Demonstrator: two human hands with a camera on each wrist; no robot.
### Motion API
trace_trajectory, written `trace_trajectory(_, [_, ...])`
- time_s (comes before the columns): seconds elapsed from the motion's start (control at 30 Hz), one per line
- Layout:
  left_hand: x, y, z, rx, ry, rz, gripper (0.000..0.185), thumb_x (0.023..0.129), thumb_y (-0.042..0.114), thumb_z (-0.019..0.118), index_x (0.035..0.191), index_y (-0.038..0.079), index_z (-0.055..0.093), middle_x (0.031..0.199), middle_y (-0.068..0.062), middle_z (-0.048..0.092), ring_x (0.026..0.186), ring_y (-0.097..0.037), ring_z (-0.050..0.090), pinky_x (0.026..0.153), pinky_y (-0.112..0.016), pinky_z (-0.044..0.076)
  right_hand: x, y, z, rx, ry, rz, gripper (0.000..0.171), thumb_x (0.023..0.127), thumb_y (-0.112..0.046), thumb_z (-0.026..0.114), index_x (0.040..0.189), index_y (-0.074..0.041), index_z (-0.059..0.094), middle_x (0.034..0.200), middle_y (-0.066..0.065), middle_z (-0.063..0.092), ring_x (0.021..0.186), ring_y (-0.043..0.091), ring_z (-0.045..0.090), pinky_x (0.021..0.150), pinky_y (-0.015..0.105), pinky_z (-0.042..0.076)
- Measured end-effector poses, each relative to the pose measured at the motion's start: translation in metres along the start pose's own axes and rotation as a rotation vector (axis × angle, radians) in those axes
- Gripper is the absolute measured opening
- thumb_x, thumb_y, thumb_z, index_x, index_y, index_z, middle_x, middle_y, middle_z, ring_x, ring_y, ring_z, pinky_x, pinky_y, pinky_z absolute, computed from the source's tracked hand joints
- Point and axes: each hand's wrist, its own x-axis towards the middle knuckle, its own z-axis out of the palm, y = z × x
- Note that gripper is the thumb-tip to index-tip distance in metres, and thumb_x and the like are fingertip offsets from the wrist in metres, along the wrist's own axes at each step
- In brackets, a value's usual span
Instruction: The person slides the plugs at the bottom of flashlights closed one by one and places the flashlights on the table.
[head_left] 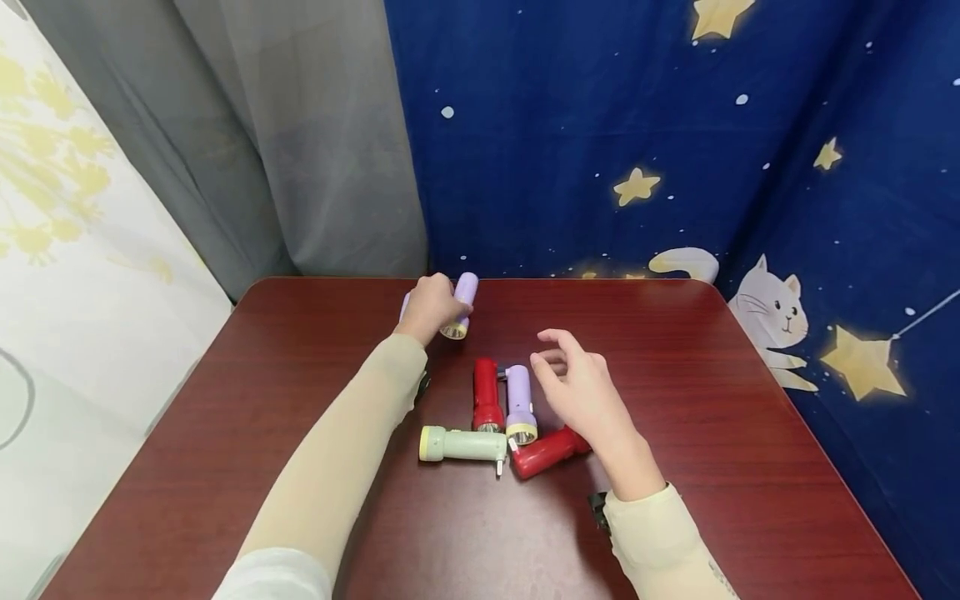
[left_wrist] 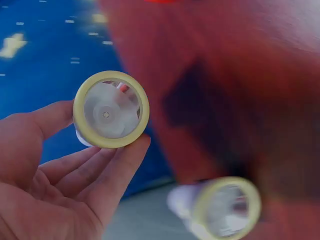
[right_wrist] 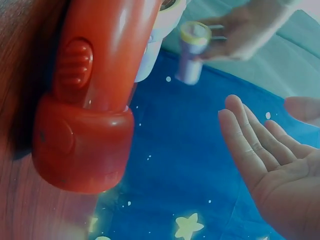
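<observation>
My left hand (head_left: 429, 307) grips a purple torch (head_left: 463, 296) at the far side of the dark red table (head_left: 712, 433). In the left wrist view its fingers (left_wrist: 95, 170) curl round the torch's yellow-rimmed lens (left_wrist: 111, 110). A second pale torch (left_wrist: 225, 207) shows blurred close by. My right hand (head_left: 581, 387) hovers with fingers spread and nothing in it, beside a cluster of torches: a red one (head_left: 486, 396), a purple one (head_left: 519, 404), a green one (head_left: 461, 443) and another red one (head_left: 547, 452). The right wrist view shows the open palm (right_wrist: 270, 160) and a red torch (right_wrist: 85, 100) close up.
A blue curtain with stars and a cat (head_left: 772, 308) hangs behind and to the right of the table. Grey curtain (head_left: 300, 150) and a pale floral cloth (head_left: 67, 250) stand at the left. The table's far edge lies just beyond the left hand.
</observation>
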Motion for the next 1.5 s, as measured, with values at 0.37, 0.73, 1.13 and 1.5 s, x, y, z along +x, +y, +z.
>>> trace_trajectory(0.37, [0.061,-0.049,0.057,0.159,-0.046,-0.007,0.034,0.088,0.029,0.079,0.109,0.003,0.078,0.104,-0.017,0.078,0.084,-0.028,0.073,0.082,-0.047,0.062,-0.003,0.002,0.008,-0.028,-0.076,-0.004,0.028,0.105,-0.027,0.064,0.128,-0.013,0.07,0.12,0.009,0.08,0.109,0.025,0.079,0.103,0.046,0.06])
trace_trajectory(0.73, [0.025,-0.015,0.025,0.167,-0.074,-0.056,0.04,0.101,0.028,0.07,0.127,-0.003,0.071,0.121,-0.023,0.074,0.108,-0.035,0.074,0.104,-0.048,0.059,-0.004,0.007,0.004,-0.124,-0.202,0.041,0.029,0.104,-0.028,0.067,0.127,-0.011,0.071,0.116,0.007,0.078,0.105,0.021,0.077,0.1,0.046,0.061])
trace_trajectory(1.13, [0.08,-0.049,0.063,0.167,-0.121,-0.049,0.027,0.09,0.023,0.069,0.103,0.0,0.074,0.106,-0.021,0.075,0.093,-0.035,0.072,0.098,-0.052,0.05,-0.007,0.013,-0.003,-0.333,-0.374,0.045,0.011,0.091,-0.009,0.079,0.101,-0.012,0.077,0.094,0.002,0.075,0.087,0.017,0.065,0.087,0.039,0.059])
trace_trajectory(1.5, [0.02,-0.007,0.02,0.122,-0.13,-0.06,0.029,0.099,0.022,0.064,0.116,-0.001,0.07,0.107,-0.019,0.072,0.093,-0.03,0.069,0.089,-0.042,0.061,-0.015,0.018,-0.005,-0.436,-0.536,0.078,0.032,0.077,-0.019,0.094,0.105,-0.012,0.081,0.1,0.002,0.074,0.088,0.017,0.061,0.08,0.038,0.055])
